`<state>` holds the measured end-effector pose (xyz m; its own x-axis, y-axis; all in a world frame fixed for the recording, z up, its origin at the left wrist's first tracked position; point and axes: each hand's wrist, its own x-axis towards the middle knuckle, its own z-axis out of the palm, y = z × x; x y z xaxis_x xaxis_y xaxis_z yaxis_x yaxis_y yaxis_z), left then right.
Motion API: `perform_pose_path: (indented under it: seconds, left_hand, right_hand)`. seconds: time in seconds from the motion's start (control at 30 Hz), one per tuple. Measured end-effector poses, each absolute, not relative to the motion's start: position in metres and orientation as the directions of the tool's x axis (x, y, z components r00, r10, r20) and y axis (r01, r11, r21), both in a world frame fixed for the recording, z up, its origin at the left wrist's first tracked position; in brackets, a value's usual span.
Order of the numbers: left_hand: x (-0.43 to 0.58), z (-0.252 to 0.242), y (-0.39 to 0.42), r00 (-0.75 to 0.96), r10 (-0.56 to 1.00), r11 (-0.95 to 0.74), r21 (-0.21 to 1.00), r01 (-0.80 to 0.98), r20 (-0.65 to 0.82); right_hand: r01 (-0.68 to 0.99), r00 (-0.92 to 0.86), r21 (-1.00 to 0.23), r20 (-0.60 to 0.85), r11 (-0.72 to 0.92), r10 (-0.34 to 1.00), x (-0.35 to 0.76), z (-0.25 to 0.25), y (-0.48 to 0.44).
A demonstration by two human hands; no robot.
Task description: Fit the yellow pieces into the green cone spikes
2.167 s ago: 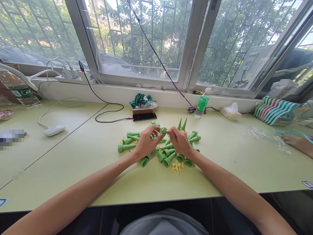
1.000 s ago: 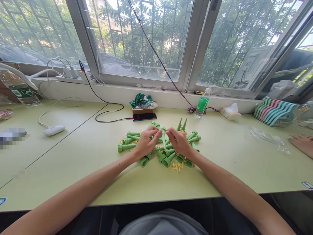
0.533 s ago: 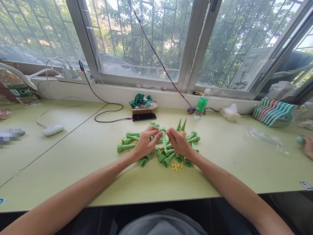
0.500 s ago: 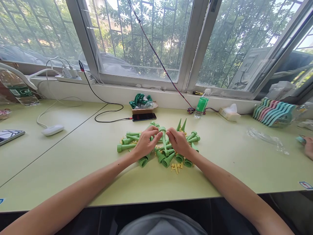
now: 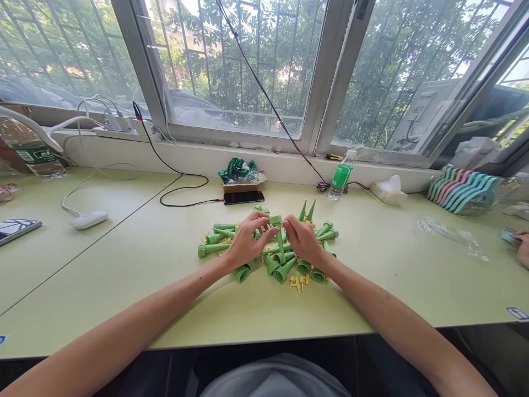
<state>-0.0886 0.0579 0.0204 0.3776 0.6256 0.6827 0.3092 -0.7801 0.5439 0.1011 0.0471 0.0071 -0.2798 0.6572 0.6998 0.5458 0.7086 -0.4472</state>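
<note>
Between the fingertips of my left hand point(image 5: 250, 240) is a green plastic watering spike point(image 5: 278, 234), wide collar up and point down. My right hand point(image 5: 303, 237) is closed in a pinch beside the spike's collar; whatever its fingertips hold is too small or hidden to make out. Under and around both hands lies a pile of more green spikes point(image 5: 283, 271), some with their open threaded ends facing me. Small yellow nozzle pieces point(image 5: 299, 283) lie at the pile's near edge, and others show among the spikes.
A black phone point(image 5: 243, 198) on a cable and a small box point(image 5: 243, 179) of wrappings lie behind the pile. Further right are a water bottle point(image 5: 342, 175), a tissue box point(image 5: 388, 190) and a stack of hangers point(image 5: 463, 190). Another person's hand point(image 5: 523, 248) is at the right edge.
The spike in my left fingers has turned slightly, its collar now tipped more upright. The other person's hand at the right edge has shifted a little. The pile looks the same.
</note>
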Motion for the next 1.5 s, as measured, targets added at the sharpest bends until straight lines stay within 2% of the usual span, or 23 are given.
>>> perform_pose_path:
  seconds: [0.6, 0.83, 1.03, 1.5]
  left_hand:
    - [-0.087, 0.018, 0.058, 0.346, 0.519, -0.85, 0.428, 0.307, 0.782]
    - [-0.086, 0.021, 0.053, 0.352, 0.466, -0.878, 0.376, 0.295, 0.812]
    - [-0.085, 0.024, 0.049, 0.378, 0.425, -0.895, 0.32, 0.31, 0.823]
    - [-0.09, 0.021, 0.049, 0.446, 0.377, -0.909, 0.233, 0.345, 0.812]
  right_hand:
    - [0.544, -0.277, -0.442, 0.708, 0.713, 0.65, 0.101, 0.008, 0.044]
    - [0.53, -0.273, -0.475, 0.689, 0.703, 0.671, 0.101, 0.008, 0.043]
    - [0.52, -0.248, -0.496, 0.691, 0.695, 0.679, 0.102, 0.01, 0.039]
    - [0.531, -0.26, -0.451, 0.719, 0.718, 0.644, 0.102, 0.01, 0.042]
